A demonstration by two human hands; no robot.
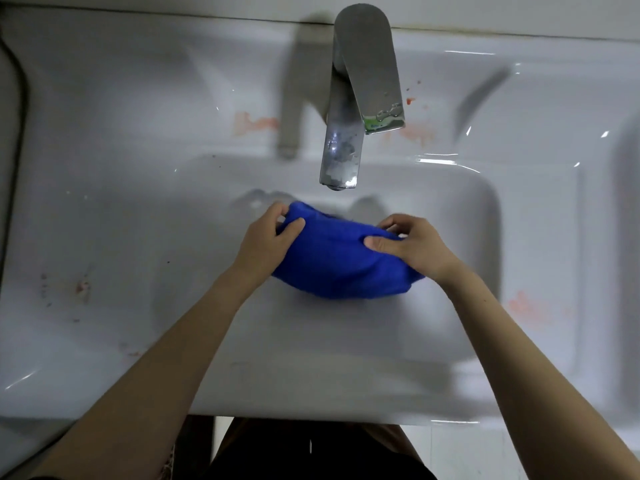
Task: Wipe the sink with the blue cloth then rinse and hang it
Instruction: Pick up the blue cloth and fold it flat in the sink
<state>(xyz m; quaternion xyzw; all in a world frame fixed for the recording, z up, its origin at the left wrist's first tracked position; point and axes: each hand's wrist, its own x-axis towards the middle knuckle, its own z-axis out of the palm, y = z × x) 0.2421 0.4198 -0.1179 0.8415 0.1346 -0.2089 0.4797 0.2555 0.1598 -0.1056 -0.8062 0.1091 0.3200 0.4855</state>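
Observation:
A blue cloth (341,263) is bunched up over the middle of the white sink basin (460,216), just below the faucet spout. My left hand (268,242) pinches its left end between thumb and fingers. My right hand (412,245) grips its right end, thumb pressed on top. The cloth sags between the two hands. No water is visibly running from the spout.
A chrome faucet (341,157) with a flat lever handle (372,67) stands at the back centre. Reddish stains mark the sink deck at the back left (254,123), front left (81,287) and right (526,304). A dark cable (19,84) runs along the left edge.

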